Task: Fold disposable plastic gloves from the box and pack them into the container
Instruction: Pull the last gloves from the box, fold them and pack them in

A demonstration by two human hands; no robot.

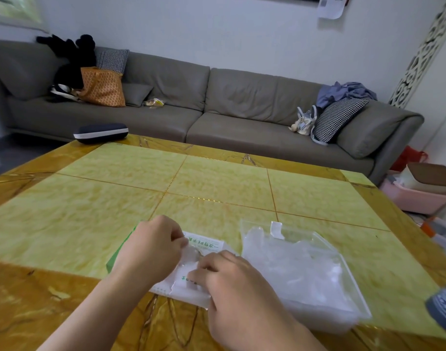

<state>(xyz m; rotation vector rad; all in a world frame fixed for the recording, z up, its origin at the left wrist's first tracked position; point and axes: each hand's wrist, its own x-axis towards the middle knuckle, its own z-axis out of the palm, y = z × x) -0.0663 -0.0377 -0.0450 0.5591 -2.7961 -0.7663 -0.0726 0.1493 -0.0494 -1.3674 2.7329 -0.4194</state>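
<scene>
Both hands pinch a clear glove [190,257] over the glove box [201,249]: left hand [153,245], right hand [232,277]; clear container [343,269] beside, yellow-green table [115,198], grey sofa [242,97] behind.

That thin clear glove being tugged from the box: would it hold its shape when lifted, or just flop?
Probably flop: the glove looks like crumpled thin film between both hands. Likely very light, since the gloves in the clear container lie in loose, airy heaps. Its glossy sheen suggests it may be slippery.
</scene>
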